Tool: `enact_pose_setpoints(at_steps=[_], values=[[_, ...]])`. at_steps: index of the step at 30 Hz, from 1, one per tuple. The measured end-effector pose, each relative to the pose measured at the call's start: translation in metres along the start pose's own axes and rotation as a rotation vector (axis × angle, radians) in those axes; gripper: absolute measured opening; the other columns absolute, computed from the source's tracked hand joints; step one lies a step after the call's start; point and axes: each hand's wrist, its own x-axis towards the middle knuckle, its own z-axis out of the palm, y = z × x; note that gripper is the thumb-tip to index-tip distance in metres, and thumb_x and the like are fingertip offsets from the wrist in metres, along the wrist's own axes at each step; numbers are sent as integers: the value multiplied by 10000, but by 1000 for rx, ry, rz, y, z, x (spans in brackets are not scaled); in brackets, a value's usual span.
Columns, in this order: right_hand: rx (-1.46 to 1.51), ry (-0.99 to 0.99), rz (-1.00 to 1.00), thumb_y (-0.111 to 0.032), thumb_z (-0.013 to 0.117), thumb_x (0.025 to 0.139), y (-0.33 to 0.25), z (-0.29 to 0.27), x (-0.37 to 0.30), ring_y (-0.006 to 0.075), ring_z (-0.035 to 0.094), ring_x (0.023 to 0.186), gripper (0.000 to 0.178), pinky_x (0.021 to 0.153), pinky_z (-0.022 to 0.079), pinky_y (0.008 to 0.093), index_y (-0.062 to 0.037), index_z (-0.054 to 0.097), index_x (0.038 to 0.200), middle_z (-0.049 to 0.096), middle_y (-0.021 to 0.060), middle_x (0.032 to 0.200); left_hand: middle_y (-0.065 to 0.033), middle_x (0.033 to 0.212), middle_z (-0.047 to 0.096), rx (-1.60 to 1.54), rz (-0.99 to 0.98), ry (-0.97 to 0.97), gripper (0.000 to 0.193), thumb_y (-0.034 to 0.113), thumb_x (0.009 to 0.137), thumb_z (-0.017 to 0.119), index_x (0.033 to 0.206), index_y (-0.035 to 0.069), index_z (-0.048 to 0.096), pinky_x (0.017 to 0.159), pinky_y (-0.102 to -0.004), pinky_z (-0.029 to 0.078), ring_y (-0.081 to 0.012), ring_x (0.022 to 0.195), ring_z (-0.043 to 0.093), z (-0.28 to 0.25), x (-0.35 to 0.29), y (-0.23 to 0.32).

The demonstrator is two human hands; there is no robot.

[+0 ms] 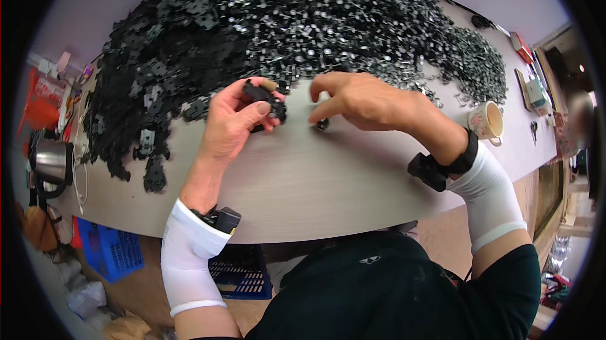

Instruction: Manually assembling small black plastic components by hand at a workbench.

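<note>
My left hand [228, 119] is closed around a black moulded plastic part [270, 101], its thumb pressed on the part's near side. A tan covering shows on one of its fingertips. To its right, my right hand [363, 101] hovers low over the table with thumb and forefinger apart. Just beneath those fingertips is a small dark piece [322, 124]; whether they touch it I cannot tell. Behind both hands rises a wide heap of small black and shiny metal pieces [341, 18]. Flat black plastic parts [170, 43] make up the heap's left side.
A patterned cup [487, 121] stands on the table [303, 195] beside my right forearm. At the far left is a metal kettle [52, 162] near a white cable [81, 176]. A blue crate [112, 248] sits below the table's left edge. Small boxes [536, 95] lie at the right.
</note>
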Motion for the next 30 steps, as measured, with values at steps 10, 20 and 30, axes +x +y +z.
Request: enact_pose_setpoints(at_steps=[10,20,30], values=[[52,-146,169,-56,612,814,0,7,5,319,607,784,110,682,491,391,-15,646,910,599,134,813,-171,1013,651,3,18,-6,429,158,823,710,1165,-26,528,581,-242,520,-165,696,645,-8,-2,-3],[136,83,156,-69,637,804,0,16,-5,353,603,738,94,649,478,412,13,613,843,617,159,783,-176,1054,637,56,20,18,545,96,792,728,1268,-11,484,593,-236,529,-154,697,641,-2,-3,-3],[76,163,196,-61,652,770,-10,30,12,361,590,772,119,666,487,414,10,607,854,591,152,816,-171,1064,626,29,26,19,590,-13,787,681,1329,35,453,593,-246,542,-162,699,638,-6,-3,-1]])
